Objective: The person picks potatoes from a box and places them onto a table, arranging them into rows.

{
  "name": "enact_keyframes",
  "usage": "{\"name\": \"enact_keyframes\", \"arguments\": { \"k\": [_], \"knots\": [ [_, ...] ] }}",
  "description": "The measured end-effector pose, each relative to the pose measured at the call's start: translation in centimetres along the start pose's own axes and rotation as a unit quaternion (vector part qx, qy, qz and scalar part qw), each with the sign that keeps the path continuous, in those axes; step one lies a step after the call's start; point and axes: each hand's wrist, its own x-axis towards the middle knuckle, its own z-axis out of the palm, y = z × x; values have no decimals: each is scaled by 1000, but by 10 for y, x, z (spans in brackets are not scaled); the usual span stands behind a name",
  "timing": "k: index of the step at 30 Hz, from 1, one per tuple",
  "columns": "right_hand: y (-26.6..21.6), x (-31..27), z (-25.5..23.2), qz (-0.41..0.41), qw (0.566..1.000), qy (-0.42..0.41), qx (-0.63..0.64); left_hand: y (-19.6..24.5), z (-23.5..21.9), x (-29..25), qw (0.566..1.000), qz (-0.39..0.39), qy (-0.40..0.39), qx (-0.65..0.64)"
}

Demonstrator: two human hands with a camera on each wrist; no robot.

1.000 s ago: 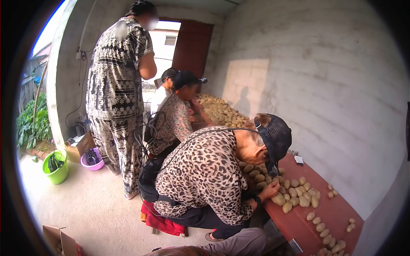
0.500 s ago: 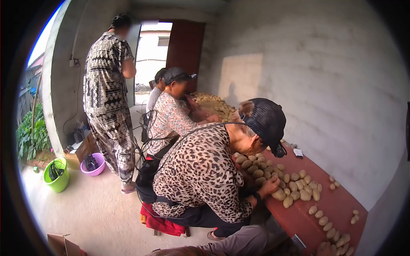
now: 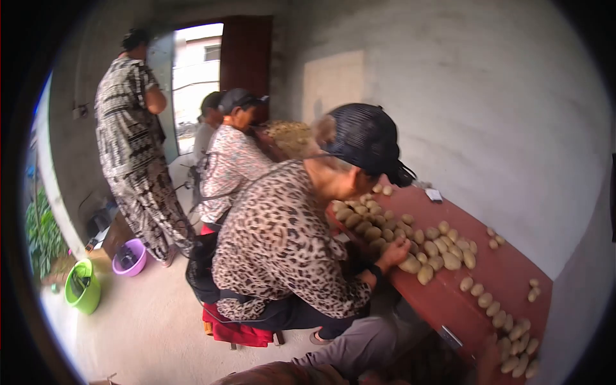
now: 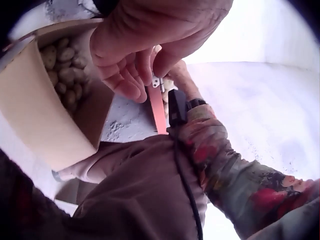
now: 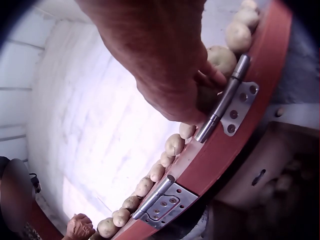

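Observation:
My right hand (image 5: 155, 65) reaches over the red table (image 5: 215, 160), fingers and thumb curled round a shaded potato (image 5: 207, 97) close behind a metal hinge. A paler potato (image 5: 222, 60) lies right by its fingertips. In the left wrist view my left hand (image 4: 155, 35) hangs with loosely bent fingers, and nothing shows in its grasp. Below and left of it stands a cardboard box (image 4: 30, 105) with potatoes (image 4: 67, 75) inside. A line of potatoes (image 3: 493, 308) runs along the table's near end in the head view.
Beside me a person in a leopard-print top (image 3: 276, 237) bends over a potato cluster (image 3: 443, 247). Further people sit along the table, and one stands (image 3: 128, 122) near the doorway. Green (image 3: 83, 289) and purple (image 3: 130, 256) basins are on the floor. A wall (image 3: 487, 128) borders the table.
The head view has swung, so the people and basins shift left in it. More of the near potato line and my right forearm shows at the bottom. The neighbour keeps handling potatoes.

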Motion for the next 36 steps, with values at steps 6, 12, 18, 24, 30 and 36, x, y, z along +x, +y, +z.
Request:
{"name": "enact_keyframes", "arguments": {
  "k": [6, 12, 18, 24, 30, 36],
  "knots": [
    [-45, 9, -72, 75, 994, -34, 68, 72, -2, -3, 1000, -14, -4, 19],
    [-60, 20, -98, 76, 996, 9, 56, 163, 5, 8, 997, 52, 12, 49],
    [-61, 26, -91, 78, 994, 27, 71, 228, 13, 22, 996, 83, 1, 39],
    [-52, 37, -89, 98, 994, 7, 46, 273, 19, 57, 991, 128, -10, 37],
    [-35, 44, -88, 87, 995, -47, 17, 279, 3, 105, 988, 148, 2, 34],
    [-33, 41, -87, 62, 997, -53, 15, 244, -27, 135, 995, 89, 38, 37]
  ]
}}
